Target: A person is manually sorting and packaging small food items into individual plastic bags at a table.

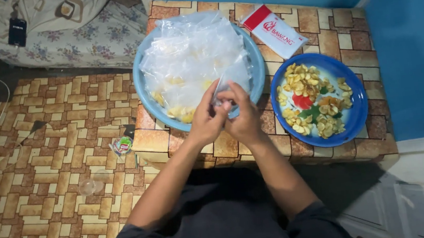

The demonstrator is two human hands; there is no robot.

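Note:
My left hand (206, 118) and my right hand (242, 116) meet over the near rim of a light blue basin (256, 56), both pinching one small clear plastic bag (229, 79). The basin is heaped with clear plastic bags (190, 58), some holding yellow chips. Right of my hands stands a dark blue plate (358, 103) with loose yellow chips (303, 83) and a red piece among them. Both vessels rest on a low table (317, 24) covered in a brown brick-pattern sheet.
A red and white packet (273, 29) lies at the table's back. On the patterned floor to the left are a small wrapper (123, 144) and a clear cup (89, 187). A floral bedding bundle (83, 38) lies at the back left. Blue walls close the right.

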